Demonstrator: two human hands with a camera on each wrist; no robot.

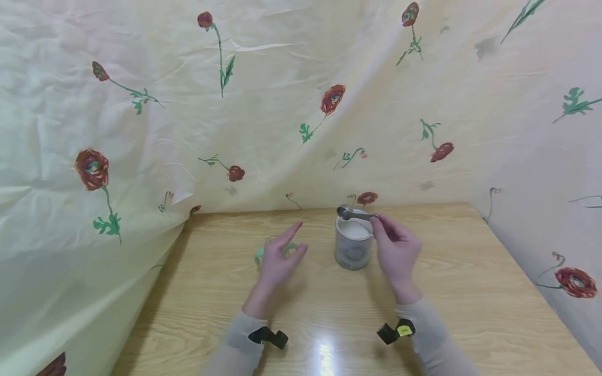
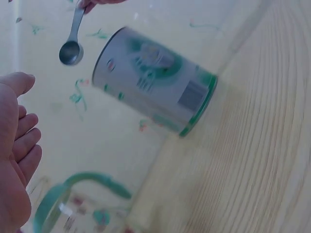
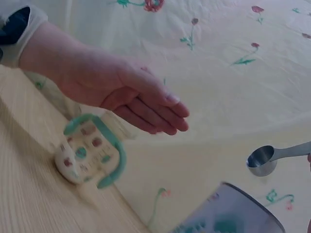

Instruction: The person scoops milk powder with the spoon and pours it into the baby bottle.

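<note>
My right hand (image 1: pixel 397 250) pinches the handle end of a metal measuring spoon (image 1: pixel 361 215). Its bowl, which looks empty in the right wrist view (image 3: pixel 262 160), hangs over the rim of a can (image 1: pixel 352 253). White powder (image 1: pixel 356 230) shows inside the can, which stands upright on the table. To the can's left, my left hand (image 1: pixel 277 261) is held in the air with thumb and fingers spread apart, holding nothing. Behind it is a clear baby cup (image 3: pixel 95 150) with green handles and printed patterns, partly hidden by that hand in the head view.
The wooden table (image 1: pixel 470 292) ends at a pale cloth (image 1: pixel 282 104) with red flowers, hung behind and along both sides. Each wrist wears a small black camera on a strap. Light glares off the table near its front.
</note>
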